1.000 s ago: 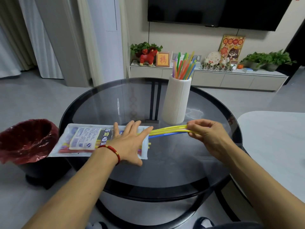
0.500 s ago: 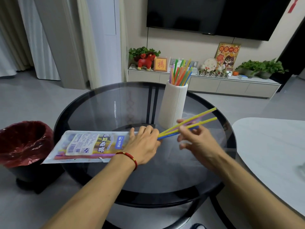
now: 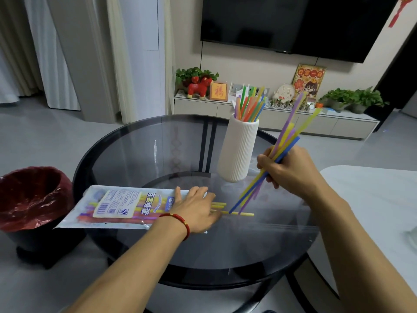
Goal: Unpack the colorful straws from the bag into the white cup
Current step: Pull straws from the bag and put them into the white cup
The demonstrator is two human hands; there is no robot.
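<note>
A tall ribbed white cup (image 3: 238, 150) stands on the round glass table (image 3: 135, 154), with several colorful straws (image 3: 249, 107) sticking out of its top. A clear straw bag (image 3: 117, 206) with a printed label lies flat at the table's left. My left hand (image 3: 195, 210) presses flat on the bag's open right end, fingers spread. A few yellow straws (image 3: 234, 213) poke out past it onto the glass. My right hand (image 3: 291, 169), to the right of the cup, grips a tilted bundle of yellow, purple and blue straws (image 3: 286, 138).
A bin with a red liner (image 3: 31, 197) stands on the floor left of the table. A white tabletop (image 3: 374, 199) sits at the right. Behind are a low TV cabinet (image 3: 282, 119) with ornaments and plants, and a wall television (image 3: 304, 23).
My right hand has pulled the straw bundle clear of the bag, lifted it and tilted it from nearly flat to steeply upright beside the cup. My left hand stays on the bag.
</note>
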